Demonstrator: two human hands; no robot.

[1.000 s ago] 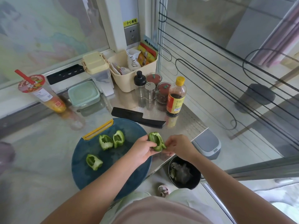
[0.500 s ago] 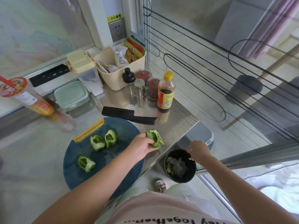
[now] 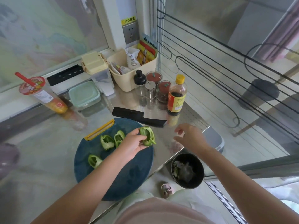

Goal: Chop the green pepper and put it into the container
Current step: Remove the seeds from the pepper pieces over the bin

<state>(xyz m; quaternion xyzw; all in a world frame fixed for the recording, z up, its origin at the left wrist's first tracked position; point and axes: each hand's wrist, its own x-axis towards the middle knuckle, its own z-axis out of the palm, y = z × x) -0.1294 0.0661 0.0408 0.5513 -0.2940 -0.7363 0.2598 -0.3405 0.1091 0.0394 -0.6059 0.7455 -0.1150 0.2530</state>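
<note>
I see right hand (image 3: pixel 191 136) back up from bin (image 3: pixel 199 178), fingers (image 3: pixel 179 130) loose, empty, right of board (image 3: pixel 129 175). Left hand (image 3: pixel 132 146) pinches pepper piece (image 3: pixel 148 137) over board's right edge. Lay it flat before fetching knife (image 3: pixel 139 117).

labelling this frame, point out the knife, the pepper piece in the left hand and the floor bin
knife (image 3: pixel 139 116), head view, middle of its black body
pepper piece (image 3: pixel 148 136), head view, its hollow inner side
floor bin (image 3: pixel 198 160), head view, bare inner wall
</note>
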